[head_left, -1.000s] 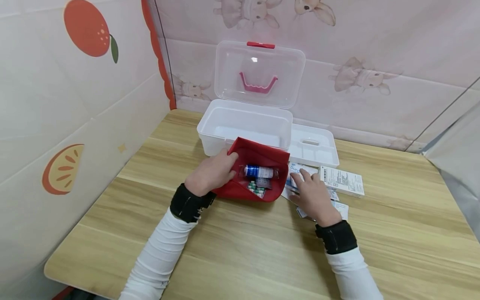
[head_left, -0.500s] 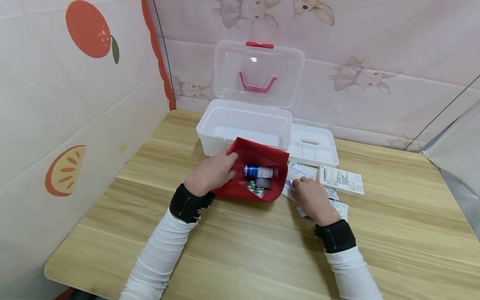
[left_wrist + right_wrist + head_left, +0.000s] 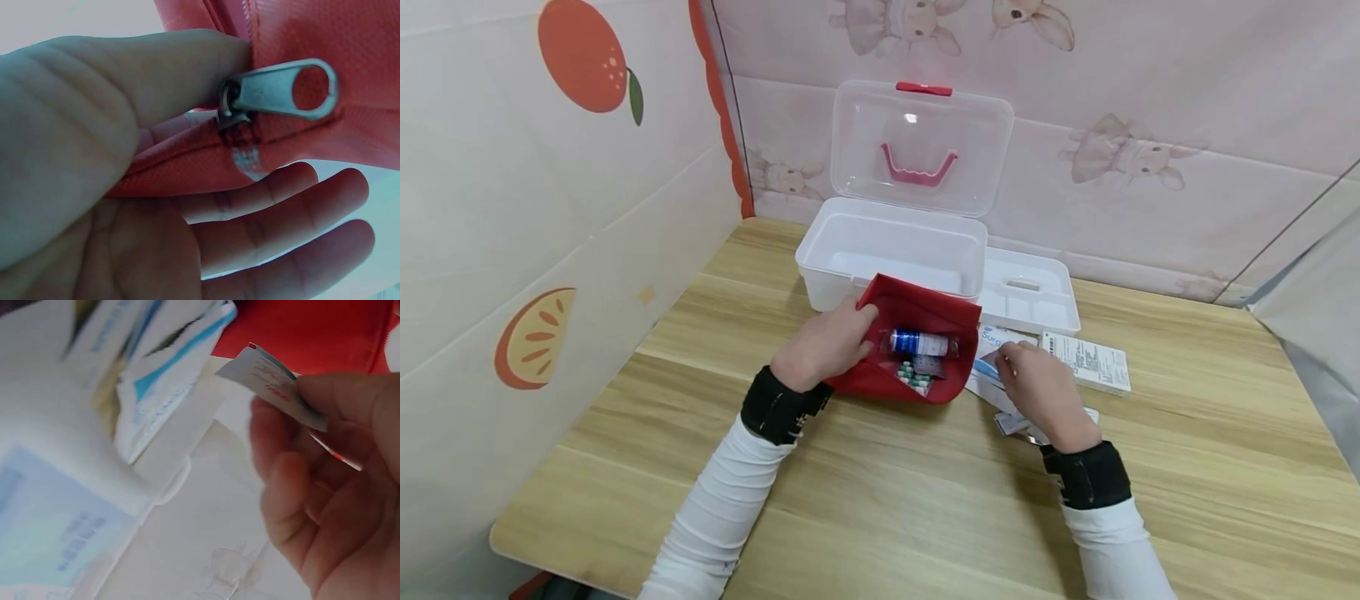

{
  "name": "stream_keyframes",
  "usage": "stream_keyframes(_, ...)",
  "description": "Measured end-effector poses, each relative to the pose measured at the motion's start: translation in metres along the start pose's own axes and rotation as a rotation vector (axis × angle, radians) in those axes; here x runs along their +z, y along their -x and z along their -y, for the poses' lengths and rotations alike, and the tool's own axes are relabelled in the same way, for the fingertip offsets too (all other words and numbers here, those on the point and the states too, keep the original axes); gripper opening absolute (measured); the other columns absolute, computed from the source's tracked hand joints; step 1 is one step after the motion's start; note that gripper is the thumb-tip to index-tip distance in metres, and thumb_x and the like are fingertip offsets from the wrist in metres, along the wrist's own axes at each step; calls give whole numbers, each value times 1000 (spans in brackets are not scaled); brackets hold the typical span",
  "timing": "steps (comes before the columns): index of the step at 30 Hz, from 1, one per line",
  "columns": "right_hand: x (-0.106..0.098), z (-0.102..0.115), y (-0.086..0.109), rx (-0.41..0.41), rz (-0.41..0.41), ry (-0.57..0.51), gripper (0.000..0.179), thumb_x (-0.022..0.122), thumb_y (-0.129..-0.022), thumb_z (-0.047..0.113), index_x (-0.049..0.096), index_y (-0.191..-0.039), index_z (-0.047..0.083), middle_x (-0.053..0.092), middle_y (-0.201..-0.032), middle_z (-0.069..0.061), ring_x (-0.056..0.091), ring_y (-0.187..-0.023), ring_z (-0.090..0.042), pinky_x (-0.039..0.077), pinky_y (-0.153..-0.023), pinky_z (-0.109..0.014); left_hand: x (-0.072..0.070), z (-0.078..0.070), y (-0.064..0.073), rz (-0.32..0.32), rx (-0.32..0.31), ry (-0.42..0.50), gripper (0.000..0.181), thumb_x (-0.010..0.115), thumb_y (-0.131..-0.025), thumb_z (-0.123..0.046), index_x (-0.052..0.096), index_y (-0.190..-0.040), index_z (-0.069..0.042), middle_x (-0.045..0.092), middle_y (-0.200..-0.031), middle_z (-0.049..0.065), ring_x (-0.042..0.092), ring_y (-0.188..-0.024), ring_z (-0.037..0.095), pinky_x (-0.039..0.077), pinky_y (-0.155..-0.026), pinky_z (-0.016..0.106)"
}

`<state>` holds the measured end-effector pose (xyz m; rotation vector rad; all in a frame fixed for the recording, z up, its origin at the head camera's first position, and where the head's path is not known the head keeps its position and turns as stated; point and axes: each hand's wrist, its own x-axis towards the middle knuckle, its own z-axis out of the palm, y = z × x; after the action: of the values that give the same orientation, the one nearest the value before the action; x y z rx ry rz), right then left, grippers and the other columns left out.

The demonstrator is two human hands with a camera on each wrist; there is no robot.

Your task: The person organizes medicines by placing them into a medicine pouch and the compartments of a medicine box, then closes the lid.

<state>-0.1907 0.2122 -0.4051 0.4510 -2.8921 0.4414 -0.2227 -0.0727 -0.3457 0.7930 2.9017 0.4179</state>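
Observation:
My left hand [image 3: 822, 346] grips the left edge of a red zip pouch [image 3: 928, 304], holding its mouth wide. In the left wrist view the thumb lies inside the edge and the other fingers outside, beside a metal zipper pull [image 3: 287, 87]. Inside the pouch lie a blue-and-white cylinder [image 3: 917, 342] in clear wrap and a small clear bag of green-and-white pieces [image 3: 913, 381]. Right of the pouch, my right hand [image 3: 1051, 396] pinches a small silvery sachet [image 3: 272, 387] with red print between thumb and fingers, above the packets.
Behind the pouch stands a clear plastic box [image 3: 880, 221] with its lid raised. A white tray insert [image 3: 1062, 317] lies to its right. A packet marked "Surgical" [image 3: 992, 335], a white carton [image 3: 1093, 362] and several flat packets [image 3: 1011, 423] lie right of the pouch.
My right hand's fingers, first spread over the packets, have curled and pinched the sachet, then lifted it slightly to the right. The left hand and the pouch have stayed in place.

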Motion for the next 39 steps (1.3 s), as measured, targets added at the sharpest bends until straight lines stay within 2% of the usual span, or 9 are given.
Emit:
stream_keyframes(8,-15,12,0,-9,-96,-71,23,61,-87,13,57,-107,1,68,-89,-18,62,-72,-26,56,-62,-45,0,0,0,0,-7,-1,36,62,-86,-15,48,-117,-2,46,-117,16,49,-93,24,55,-75,39)
stream_keyframes(14,-23,20,2,-44,-149,-102,24,59,-87,7,56,-110,0,66,-94,-19,60,-73,-25,56,-64,-46,0,-1,-1,2,-9,-5,36,62,-86,-15,49,-117,-2,47,-116,16,49,-93,24,55,-74,39)
stream_keyframes(24,-30,33,6,-96,-225,-131,20,64,-81,2,61,-101,1,66,-86,-15,55,-68,-21,56,-63,-42,0,-1,-1,3,-6,-1,35,61,-86,-15,49,-117,-2,48,-115,16,48,-93,24,55,-75,39)
stream_keyframes(32,-33,42,7,-155,-303,-183,16,64,-80,-1,56,-94,2,63,-82,-12,50,-62,-17,52,-53,-35,0,-1,-1,8,-12,-2,36,61,-86,-15,49,-117,-2,47,-116,16,49,-93,24,55,-75,39)
stream_keyframes(35,-33,44,7,-184,-323,-182,16,63,-80,-3,54,-91,3,61,-80,-12,50,-62,-17,53,-53,-35,0,-1,-1,7,-12,0,36,61,-86,-15,49,-117,-2,47,-116,16,49,-93,24,55,-75,40)
stream_keyframes(39,-34,46,9,-212,-345,-183,15,63,-79,-4,57,-90,4,62,-82,-12,52,-66,-18,55,-55,-37,1,-2,-1,7,-13,1,35,61,-86,-15,49,-117,-2,47,-116,16,49,-93,24,55,-75,40)
